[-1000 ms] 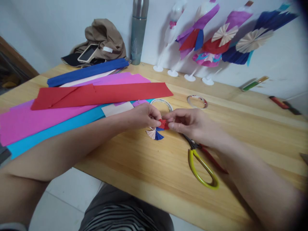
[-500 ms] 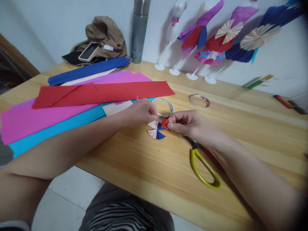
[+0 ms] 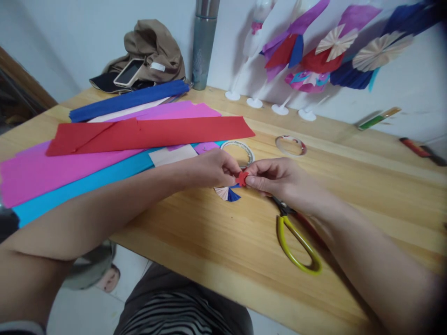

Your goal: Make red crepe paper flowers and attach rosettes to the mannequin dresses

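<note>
A small red paper flower (image 3: pixel 241 178) is pinched between both hands above the table. My left hand (image 3: pixel 223 168) grips its left side with thumb and finger, and my right hand (image 3: pixel 270 176) holds its right side. Just under them lies a pleated paper rosette (image 3: pixel 230 193) in cream and blue, its upper part hidden by my left hand. A roll of tape (image 3: pixel 240 148) rests right behind the hands. Scissors (image 3: pixel 298 244) with yellow handles lie beneath my right wrist, one handle partly covered.
Folded crepe paper in red (image 3: pixel 157 135), pink (image 3: pixel 70 172) and cyan (image 3: pixel 87 186) covers the left side. Behind stand a flask (image 3: pixel 203 51), a cap with a phone (image 3: pixel 129 73), and several dressed doll stands (image 3: pixel 279 109). Another tape roll (image 3: pixel 290 145) sits right of centre.
My left hand has moved right and taken hold of the red flower, now covering the rosette's upper part. A person's foot has come into view on the floor at lower left.
</note>
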Motion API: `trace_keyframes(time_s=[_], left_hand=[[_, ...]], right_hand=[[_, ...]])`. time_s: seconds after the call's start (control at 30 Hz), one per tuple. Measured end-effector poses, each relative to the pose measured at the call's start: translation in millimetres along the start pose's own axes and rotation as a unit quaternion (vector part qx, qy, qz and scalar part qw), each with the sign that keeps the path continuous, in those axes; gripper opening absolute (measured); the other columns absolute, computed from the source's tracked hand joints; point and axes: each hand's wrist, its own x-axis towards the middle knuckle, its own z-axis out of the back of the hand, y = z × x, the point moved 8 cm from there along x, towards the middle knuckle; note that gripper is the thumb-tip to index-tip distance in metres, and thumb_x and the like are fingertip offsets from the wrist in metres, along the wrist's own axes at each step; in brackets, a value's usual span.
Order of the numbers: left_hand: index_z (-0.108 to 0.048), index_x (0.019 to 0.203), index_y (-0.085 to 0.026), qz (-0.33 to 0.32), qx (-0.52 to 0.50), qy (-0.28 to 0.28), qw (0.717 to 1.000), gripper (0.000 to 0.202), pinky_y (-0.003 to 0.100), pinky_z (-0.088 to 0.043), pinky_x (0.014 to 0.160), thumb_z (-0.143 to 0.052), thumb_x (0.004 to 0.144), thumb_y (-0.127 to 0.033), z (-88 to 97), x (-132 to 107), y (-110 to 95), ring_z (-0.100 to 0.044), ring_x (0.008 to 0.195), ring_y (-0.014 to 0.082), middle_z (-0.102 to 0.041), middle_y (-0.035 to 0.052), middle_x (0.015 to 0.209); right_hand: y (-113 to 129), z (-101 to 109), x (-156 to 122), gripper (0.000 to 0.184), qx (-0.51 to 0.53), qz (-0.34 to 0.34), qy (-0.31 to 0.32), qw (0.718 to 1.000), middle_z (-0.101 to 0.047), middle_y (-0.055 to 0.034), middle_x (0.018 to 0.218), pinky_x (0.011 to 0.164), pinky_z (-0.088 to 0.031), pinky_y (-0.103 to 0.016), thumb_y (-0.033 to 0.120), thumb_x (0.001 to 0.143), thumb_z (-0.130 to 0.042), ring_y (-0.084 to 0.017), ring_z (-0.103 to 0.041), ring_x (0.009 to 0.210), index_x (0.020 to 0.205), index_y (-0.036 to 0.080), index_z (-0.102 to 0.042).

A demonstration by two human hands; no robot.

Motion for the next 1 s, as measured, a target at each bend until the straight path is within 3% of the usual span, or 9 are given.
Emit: trace_keyframes(time_s=[0.1,0.2,0.33,0.5,0.7,0.87,1.0], left_hand=[[-0.057,0.053,-0.014,0.017,-0.031,0.01,0.999,0.014,0.023,-0.02,0.045,-0.059,0.067,-0.015,-0.7,-3,1,-0.031,0.044,0.0054,-0.038,-0.0055,0.046],[-0.051,0.048,-0.015,0.036,-0.061,0.026,0.997,0.024,0.022,-0.019,0.042,-0.059,0.07,-0.018,-1.8,-5,3,-0.03,0.041,0.005,-0.035,-0.0054,0.041],[-0.059,0.052,-0.013,0.054,-0.063,0.016,0.996,0.024,0.021,-0.022,0.04,-0.062,0.074,-0.024,-0.4,-4,4,-0.034,0.038,0.0058,-0.041,-0.0033,0.038],[-0.063,0.056,-0.012,0.058,-0.063,0.01,0.996,0.018,0.018,-0.027,0.039,-0.059,0.073,-0.016,-0.7,-2,6,-0.039,0.037,0.006,-0.045,-0.0028,0.036],[-0.063,0.058,-0.011,0.071,-0.075,0.022,0.994,0.018,0.017,-0.026,0.037,-0.058,0.075,-0.015,-2.3,0,10,-0.037,0.034,0.0054,-0.045,-0.003,0.035],[-0.061,0.057,-0.011,0.086,-0.076,0.02,0.993,0.023,0.016,-0.026,0.037,-0.056,0.079,-0.013,-2.2,0,11,-0.037,0.033,0.005,-0.045,-0.0031,0.035],[-0.06,0.058,-0.011,0.09,-0.073,0.026,0.993,0.023,0.015,-0.026,0.037,-0.053,0.08,-0.01,-2.8,0,10,-0.037,0.032,0.0048,-0.044,-0.0036,0.034]], right_hand=[[1,2,0,0.026,-0.011,0.003,-0.01,1.0,-0.047,0.0021,0.053,0.048,-0.023,-0.028,0.042,0.071,-0.07,-0.01,-0.036,0.049,0.061,0.02,-0.059],[2,4,0,0.025,-0.018,0.008,-0.023,1.0,-0.048,0.002,0.053,0.048,-0.024,-0.028,0.041,0.07,-0.071,-0.01,-0.036,0.049,0.061,0.021,-0.059],[2,6,1,0.024,-0.029,0.015,-0.033,0.999,-0.048,0.002,0.054,0.046,-0.026,-0.027,0.041,0.07,-0.071,-0.01,-0.036,0.049,0.062,0.021,-0.061],[-2,5,2,0.025,-0.024,0.008,-0.03,0.999,-0.056,-0.0013,0.061,0.049,-0.033,-0.028,0.042,0.068,-0.071,-0.012,-0.045,0.054,0.063,0.02,-0.061],[2,18,1,0.023,-0.064,0.031,-0.063,0.995,-0.053,0.0,0.056,0.049,-0.031,-0.028,0.04,0.073,-0.069,-0.011,-0.041,0.05,0.066,0.019,-0.063],[5,40,-1,0.03,-0.134,0.038,-0.123,0.983,-0.055,-0.002,0.056,0.048,-0.03,-0.028,0.049,0.071,-0.07,-0.013,-0.042,0.051,0.064,0.02,-0.064],[12,39,-8,0.033,-0.136,0.04,-0.105,0.984,-0.052,-0.0018,0.056,0.047,-0.027,-0.028,0.051,0.071,-0.07,-0.013,-0.04,0.052,0.066,0.02,-0.063]])
